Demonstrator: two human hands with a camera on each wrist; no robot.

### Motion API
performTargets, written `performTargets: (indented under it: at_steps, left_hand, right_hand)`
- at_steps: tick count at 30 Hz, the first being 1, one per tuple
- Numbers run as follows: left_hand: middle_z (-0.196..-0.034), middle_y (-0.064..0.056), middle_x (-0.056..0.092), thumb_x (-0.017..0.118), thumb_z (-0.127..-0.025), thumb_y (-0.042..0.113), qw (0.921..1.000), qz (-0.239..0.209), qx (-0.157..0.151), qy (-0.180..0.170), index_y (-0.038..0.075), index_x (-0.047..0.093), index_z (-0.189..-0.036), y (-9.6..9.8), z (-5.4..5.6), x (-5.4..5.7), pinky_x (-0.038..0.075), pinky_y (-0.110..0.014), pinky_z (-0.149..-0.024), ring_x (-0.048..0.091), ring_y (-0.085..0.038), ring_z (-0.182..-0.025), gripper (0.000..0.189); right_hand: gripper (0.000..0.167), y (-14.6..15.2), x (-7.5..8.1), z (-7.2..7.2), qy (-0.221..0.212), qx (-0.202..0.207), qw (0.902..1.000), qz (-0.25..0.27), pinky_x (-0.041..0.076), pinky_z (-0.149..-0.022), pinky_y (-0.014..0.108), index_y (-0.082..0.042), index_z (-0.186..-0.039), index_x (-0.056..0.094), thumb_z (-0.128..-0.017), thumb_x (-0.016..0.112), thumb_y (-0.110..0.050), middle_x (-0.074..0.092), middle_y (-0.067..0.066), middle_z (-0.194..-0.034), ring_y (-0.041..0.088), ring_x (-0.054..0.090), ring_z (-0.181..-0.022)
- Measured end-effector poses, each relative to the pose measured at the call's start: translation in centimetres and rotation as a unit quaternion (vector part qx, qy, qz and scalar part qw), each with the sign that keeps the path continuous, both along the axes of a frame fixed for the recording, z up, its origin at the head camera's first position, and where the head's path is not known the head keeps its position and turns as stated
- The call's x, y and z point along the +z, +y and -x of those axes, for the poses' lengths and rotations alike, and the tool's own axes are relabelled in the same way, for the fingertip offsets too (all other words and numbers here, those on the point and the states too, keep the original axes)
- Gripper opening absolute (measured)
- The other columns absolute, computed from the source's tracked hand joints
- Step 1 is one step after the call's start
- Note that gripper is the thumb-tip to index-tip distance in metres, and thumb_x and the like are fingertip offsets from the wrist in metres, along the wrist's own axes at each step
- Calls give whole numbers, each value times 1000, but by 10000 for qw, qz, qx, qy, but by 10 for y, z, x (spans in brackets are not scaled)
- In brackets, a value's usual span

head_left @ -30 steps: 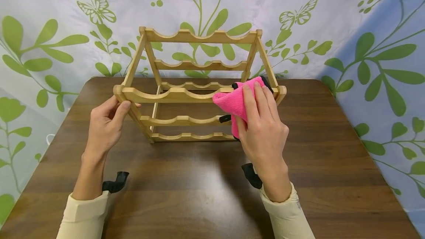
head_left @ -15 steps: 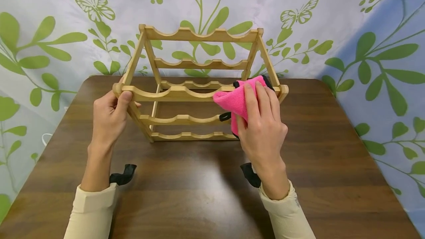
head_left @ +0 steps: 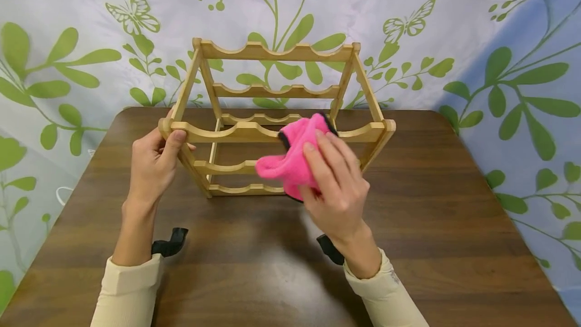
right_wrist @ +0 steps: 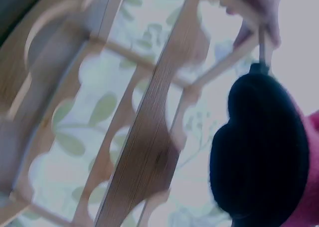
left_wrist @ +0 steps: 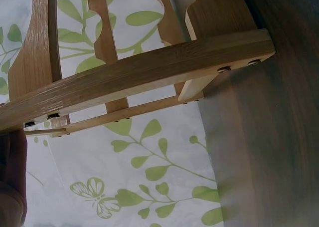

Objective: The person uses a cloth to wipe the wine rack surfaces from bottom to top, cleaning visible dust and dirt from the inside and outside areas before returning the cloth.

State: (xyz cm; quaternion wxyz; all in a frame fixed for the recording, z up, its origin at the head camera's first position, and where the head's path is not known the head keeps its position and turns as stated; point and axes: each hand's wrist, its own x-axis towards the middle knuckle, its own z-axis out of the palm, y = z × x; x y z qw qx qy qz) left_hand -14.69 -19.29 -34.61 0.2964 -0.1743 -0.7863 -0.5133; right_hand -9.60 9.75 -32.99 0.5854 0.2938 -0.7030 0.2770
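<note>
A light wooden wine rack (head_left: 245, 132) with scalloped rails stands on the table, and in the left wrist view its side post (left_wrist: 149, 70) crosses the frame. My left hand (head_left: 152, 165) grips the rack's upper front left corner, thumb on the front rail. My right hand (head_left: 340, 188) holds a bunched pink cloth (head_left: 297, 160) with black edging. The cloth overlaps the middle and right of the front top rail in the head view. In the right wrist view, pink cloth (right_wrist: 309, 197) shows at the right edge, beside a large dark shape.
The brown wooden table (head_left: 454, 241) extends around the rack. Behind it hangs a white backdrop (head_left: 172, 9) with green leaves and butterflies. Black straps (head_left: 171, 242) stick out at both wrists. A thin white loop (head_left: 61, 196) lies beyond the table's left edge.
My right hand has moved the pink cloth left and slightly down from the right end of the front top rail. The left hand keeps its grip on the corner.
</note>
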Motion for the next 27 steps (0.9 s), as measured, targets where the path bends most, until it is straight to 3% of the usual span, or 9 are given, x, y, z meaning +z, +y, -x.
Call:
performTargets:
  at_steps: [2,5,8,10,12,15,19,22,27]
  left_hand:
    - [-70,1,69,58,-101,30,9999,122,7,10,-9,69,-90,-2,-1,1,41,-13,-51,55,-3,-55,42]
    - [-70,-9,69,56,-102,30,9996,277,-36,17,-10,68,-90,-2,-2,2,43,-13,-52,58,-2,-58,43]
    - [-71,-15,68,56,-102,30,9994,318,-94,5,-10,68,-92,-1,-3,2,46,-13,-55,61,0,-62,43]
    - [-71,-12,68,57,-102,29,9994,309,-121,-14,-9,68,-92,-1,-3,2,45,-13,-54,61,0,-62,41]
    - [-70,-4,67,55,-103,27,9997,196,-158,-55,-8,67,-87,-3,-3,1,45,-12,-56,59,0,-63,40]
    - [-76,8,66,44,-106,25,9990,-143,-360,-213,3,71,-86,-7,-4,-1,47,-11,-60,60,0,-67,40]
    - [-82,11,66,37,-108,24,9963,-559,-573,-307,21,71,-91,-13,-4,-4,52,-12,-67,65,-1,-74,39]
    - [-76,11,64,41,-107,26,9965,-554,-594,-185,22,69,-84,-14,-2,-5,51,-12,-65,61,-1,-69,37]
    - [-74,8,62,44,-107,26,9955,-643,-681,-140,18,67,-78,-14,1,-6,52,-12,-64,61,-2,-67,37]
  right_hand:
    - [24,-10,1,-3,342,364,9977,-452,54,-88,46,2,-107,71,-83,69,0,68,22,-112,41,65,-103]
    - [24,-22,1,-6,463,772,9906,-1032,54,-90,43,4,-110,67,-87,67,-4,68,23,-114,39,65,-106]
    - [23,-34,1,-5,458,926,9864,-1277,52,-93,41,6,-110,61,-90,65,-5,67,24,-116,37,64,-110]
    - [20,-44,3,-2,548,894,9853,-1351,51,-95,39,4,-107,61,-90,66,-4,66,23,-118,35,64,-112]
    - [18,-55,4,3,776,655,9833,-1508,50,-97,36,0,-104,63,-89,70,-6,66,22,-119,34,63,-113]
    - [16,-69,4,11,1199,175,9754,-1841,50,-95,31,-9,-101,69,-87,75,-11,66,16,-118,29,63,-110]
    - [9,-87,0,19,1522,-403,9609,-2277,51,-76,21,-18,-97,70,-87,72,-18,67,8,-110,22,63,-99]
    - [5,-98,-4,23,1484,-712,9568,-2396,44,-61,19,-19,-92,69,-88,67,-18,66,4,-101,20,62,-92]
    - [4,-108,-5,28,959,-1153,9600,-2364,42,-54,19,-19,-88,65,-89,63,-16,60,5,-93,19,57,-85]
